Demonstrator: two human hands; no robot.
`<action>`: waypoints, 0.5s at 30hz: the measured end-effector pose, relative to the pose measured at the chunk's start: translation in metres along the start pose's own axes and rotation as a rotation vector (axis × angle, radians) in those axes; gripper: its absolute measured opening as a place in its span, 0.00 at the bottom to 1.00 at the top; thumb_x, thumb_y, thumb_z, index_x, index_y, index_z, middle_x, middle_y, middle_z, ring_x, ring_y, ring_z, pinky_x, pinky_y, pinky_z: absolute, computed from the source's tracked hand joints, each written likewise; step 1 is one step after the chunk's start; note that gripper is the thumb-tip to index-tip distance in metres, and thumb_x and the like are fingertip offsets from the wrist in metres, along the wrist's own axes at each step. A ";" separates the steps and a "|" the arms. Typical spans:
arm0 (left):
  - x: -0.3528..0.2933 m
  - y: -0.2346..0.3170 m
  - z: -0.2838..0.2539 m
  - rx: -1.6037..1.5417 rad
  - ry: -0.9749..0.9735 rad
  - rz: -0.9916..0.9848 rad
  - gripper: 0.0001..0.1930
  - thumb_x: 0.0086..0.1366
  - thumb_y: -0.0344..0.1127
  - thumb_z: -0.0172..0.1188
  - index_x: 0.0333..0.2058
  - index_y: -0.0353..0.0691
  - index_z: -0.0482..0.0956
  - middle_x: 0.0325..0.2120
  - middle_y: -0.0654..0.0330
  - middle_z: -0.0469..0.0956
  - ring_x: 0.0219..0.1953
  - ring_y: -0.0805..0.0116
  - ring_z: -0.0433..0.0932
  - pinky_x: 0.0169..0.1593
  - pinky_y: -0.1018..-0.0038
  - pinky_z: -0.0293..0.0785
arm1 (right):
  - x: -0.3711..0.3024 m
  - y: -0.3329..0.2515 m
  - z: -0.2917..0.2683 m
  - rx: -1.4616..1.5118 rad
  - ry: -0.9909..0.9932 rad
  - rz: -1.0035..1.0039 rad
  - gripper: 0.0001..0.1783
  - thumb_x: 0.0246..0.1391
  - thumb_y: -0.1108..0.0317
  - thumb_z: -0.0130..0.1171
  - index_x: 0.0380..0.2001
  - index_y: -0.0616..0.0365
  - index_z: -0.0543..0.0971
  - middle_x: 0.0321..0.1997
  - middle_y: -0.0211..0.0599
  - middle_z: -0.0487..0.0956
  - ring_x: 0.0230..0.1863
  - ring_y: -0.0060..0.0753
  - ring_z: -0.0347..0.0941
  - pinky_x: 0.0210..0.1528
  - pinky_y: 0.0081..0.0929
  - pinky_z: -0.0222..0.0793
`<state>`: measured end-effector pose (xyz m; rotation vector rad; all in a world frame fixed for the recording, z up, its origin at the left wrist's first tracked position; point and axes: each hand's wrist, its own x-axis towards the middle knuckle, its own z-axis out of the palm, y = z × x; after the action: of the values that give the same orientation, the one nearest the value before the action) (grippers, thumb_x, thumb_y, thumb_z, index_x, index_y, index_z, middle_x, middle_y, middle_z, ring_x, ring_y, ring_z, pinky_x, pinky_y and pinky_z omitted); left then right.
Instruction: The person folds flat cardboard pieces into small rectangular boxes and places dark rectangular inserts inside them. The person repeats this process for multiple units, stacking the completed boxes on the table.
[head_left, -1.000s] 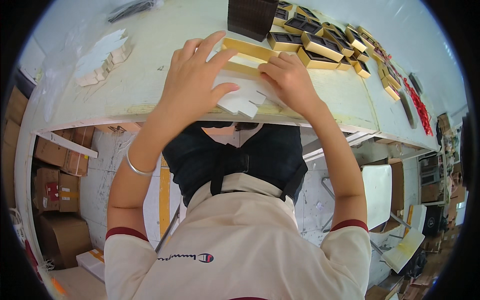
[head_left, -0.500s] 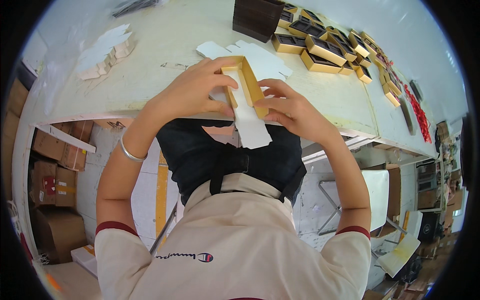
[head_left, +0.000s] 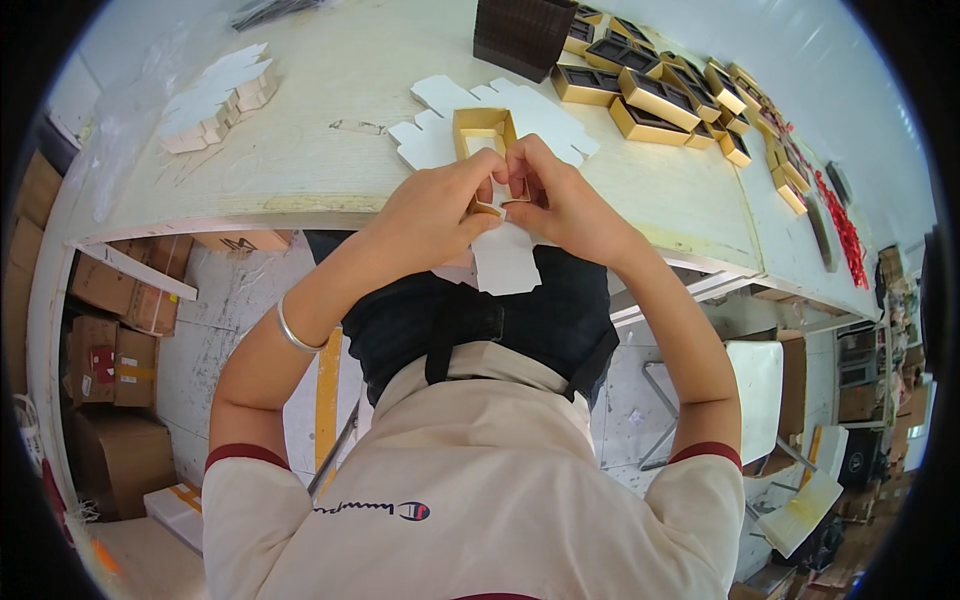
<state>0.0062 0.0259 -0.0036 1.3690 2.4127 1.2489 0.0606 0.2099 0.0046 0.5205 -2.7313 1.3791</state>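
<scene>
Between my hands is a small gold cardboard box [head_left: 484,119], its far end folded up and its inside white. A white flap [head_left: 506,262] sticks out of its near end toward my lap. My left hand [head_left: 437,206] is closed on the box's near left corner, thumb and fingers pinching the wall. On the near right corner my right hand [head_left: 567,203] grips in the same way, its fingertips close to those of the left. Flat white card blanks [head_left: 545,118] lie on the table just beyond and beneath the box.
A dark brown stack [head_left: 521,38] stands beyond the blanks. Several gold boxes with dark inserts [head_left: 655,97] are piled at the far right, near a red stringy strip [head_left: 840,225]. More white blanks [head_left: 216,100] are stacked at the left. A white stool [head_left: 755,390] stands right of me.
Both hands have come together at the box's near end. My left hand slid off the long left wall, and the near side corners are now pinched inward.
</scene>
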 end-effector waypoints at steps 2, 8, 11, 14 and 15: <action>0.001 -0.008 0.007 0.035 0.046 0.120 0.07 0.54 0.29 0.62 0.30 0.36 0.74 0.25 0.57 0.74 0.24 0.65 0.74 0.31 0.73 0.69 | 0.000 0.000 0.000 -0.020 -0.011 -0.022 0.22 0.47 0.81 0.55 0.46 0.56 0.63 0.30 0.37 0.69 0.30 0.31 0.65 0.35 0.25 0.65; 0.004 -0.016 0.006 0.047 0.038 0.091 0.07 0.53 0.27 0.62 0.29 0.33 0.75 0.24 0.56 0.73 0.23 0.68 0.70 0.29 0.75 0.66 | -0.015 -0.004 -0.014 0.014 -0.066 -0.057 0.34 0.45 0.84 0.52 0.58 0.52 0.61 0.48 0.44 0.69 0.40 0.39 0.69 0.42 0.29 0.67; 0.006 -0.016 0.003 0.004 0.021 0.090 0.06 0.53 0.26 0.62 0.29 0.32 0.75 0.22 0.56 0.73 0.22 0.69 0.70 0.29 0.75 0.66 | -0.035 -0.002 -0.007 -0.374 0.057 -0.294 0.36 0.38 0.84 0.57 0.55 0.52 0.66 0.59 0.46 0.63 0.51 0.45 0.68 0.47 0.31 0.68; 0.011 -0.016 0.000 -0.015 -0.014 0.080 0.06 0.53 0.27 0.62 0.27 0.31 0.75 0.21 0.57 0.73 0.21 0.72 0.69 0.27 0.76 0.66 | -0.044 0.001 0.009 -0.788 0.101 -0.458 0.37 0.35 0.79 0.63 0.54 0.53 0.68 0.60 0.47 0.62 0.52 0.45 0.68 0.48 0.33 0.68; 0.014 -0.015 -0.002 -0.027 -0.035 0.069 0.06 0.53 0.27 0.63 0.26 0.30 0.75 0.20 0.57 0.73 0.20 0.73 0.69 0.26 0.76 0.66 | -0.042 0.006 0.014 -0.784 0.168 -0.502 0.33 0.35 0.74 0.67 0.50 0.55 0.70 0.53 0.45 0.69 0.48 0.44 0.70 0.45 0.35 0.68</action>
<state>-0.0128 0.0311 -0.0089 1.4659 2.3354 1.2570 0.0997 0.2139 -0.0157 0.8643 -2.4632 0.1958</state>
